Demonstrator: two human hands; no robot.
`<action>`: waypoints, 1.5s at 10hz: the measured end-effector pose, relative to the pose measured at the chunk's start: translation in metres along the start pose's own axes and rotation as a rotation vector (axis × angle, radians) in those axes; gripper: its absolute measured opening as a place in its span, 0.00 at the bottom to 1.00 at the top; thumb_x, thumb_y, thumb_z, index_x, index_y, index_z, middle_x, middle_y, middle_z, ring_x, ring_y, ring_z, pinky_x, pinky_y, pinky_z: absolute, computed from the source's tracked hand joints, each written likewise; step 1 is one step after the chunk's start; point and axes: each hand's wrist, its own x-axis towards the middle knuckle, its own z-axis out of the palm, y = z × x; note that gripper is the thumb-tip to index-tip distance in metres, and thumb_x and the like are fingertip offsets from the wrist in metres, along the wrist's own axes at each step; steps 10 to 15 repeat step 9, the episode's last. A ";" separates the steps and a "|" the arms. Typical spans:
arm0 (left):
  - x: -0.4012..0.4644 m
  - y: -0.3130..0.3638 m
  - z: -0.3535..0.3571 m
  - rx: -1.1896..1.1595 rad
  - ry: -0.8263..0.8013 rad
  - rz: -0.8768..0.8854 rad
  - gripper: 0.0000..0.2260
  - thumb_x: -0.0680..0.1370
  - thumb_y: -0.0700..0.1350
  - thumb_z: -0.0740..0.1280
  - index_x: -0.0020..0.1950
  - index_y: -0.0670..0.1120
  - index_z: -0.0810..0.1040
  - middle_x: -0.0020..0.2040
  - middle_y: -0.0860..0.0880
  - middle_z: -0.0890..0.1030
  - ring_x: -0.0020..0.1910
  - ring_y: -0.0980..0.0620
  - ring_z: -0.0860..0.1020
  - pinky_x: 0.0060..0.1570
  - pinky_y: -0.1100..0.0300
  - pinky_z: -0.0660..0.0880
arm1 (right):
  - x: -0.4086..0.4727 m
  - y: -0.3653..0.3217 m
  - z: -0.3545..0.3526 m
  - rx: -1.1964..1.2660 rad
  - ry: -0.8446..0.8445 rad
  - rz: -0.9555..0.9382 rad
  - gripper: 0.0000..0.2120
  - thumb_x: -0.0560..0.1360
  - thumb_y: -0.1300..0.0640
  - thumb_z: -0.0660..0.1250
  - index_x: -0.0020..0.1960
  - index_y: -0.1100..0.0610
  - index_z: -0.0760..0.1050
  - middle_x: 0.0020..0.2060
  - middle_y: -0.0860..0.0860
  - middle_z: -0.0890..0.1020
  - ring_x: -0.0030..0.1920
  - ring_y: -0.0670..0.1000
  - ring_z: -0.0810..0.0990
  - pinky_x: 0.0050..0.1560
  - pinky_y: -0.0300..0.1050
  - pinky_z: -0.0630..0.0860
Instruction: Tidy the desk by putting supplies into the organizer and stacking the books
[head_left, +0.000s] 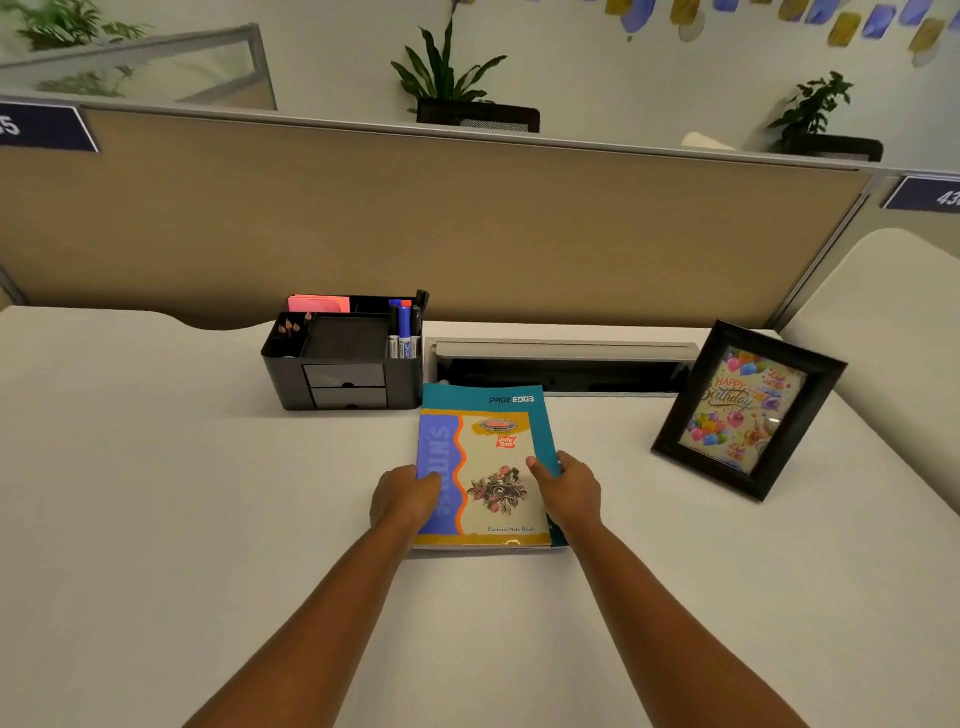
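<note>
Forearms reach in from the near edge of the white desk (208, 519). Left hand (408, 496) grips the left edge of the book stack (488, 467), fingers curled over the blue cover strip; right hand (569, 491) holds the right edge — thumb on top, other fingers hidden beneath. Beyond, just left of the stack, sits the black organizer (343, 358) with markers (405, 327), pencils (291, 326) and pink notes (318, 304). Right of it, farther off — a framed birthday picture (748, 410) leans upright.

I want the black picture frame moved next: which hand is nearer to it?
Right. The right hand grips the stacked books' right edge, on the side of the black picture frame; the left hand holds their far side.
</note>
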 end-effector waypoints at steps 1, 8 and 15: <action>-0.009 0.000 -0.001 -0.019 0.049 0.005 0.17 0.79 0.47 0.61 0.63 0.39 0.73 0.65 0.40 0.74 0.58 0.42 0.76 0.53 0.54 0.74 | -0.010 0.006 -0.004 -0.024 0.020 -0.041 0.19 0.76 0.49 0.61 0.61 0.60 0.71 0.56 0.56 0.80 0.44 0.54 0.80 0.42 0.42 0.75; -0.054 0.025 -0.013 0.021 0.085 0.206 0.27 0.80 0.47 0.59 0.76 0.44 0.53 0.75 0.41 0.60 0.70 0.40 0.67 0.65 0.46 0.71 | -0.037 -0.023 -0.043 -0.073 -0.092 -0.083 0.35 0.73 0.45 0.64 0.73 0.54 0.52 0.73 0.55 0.62 0.66 0.58 0.72 0.60 0.56 0.73; -0.069 0.049 -0.033 0.180 0.219 0.429 0.28 0.80 0.46 0.58 0.76 0.42 0.48 0.78 0.44 0.50 0.77 0.45 0.50 0.73 0.51 0.58 | -0.038 -0.043 -0.057 -0.091 -0.024 -0.194 0.36 0.73 0.44 0.65 0.74 0.54 0.52 0.74 0.54 0.57 0.71 0.57 0.64 0.65 0.56 0.68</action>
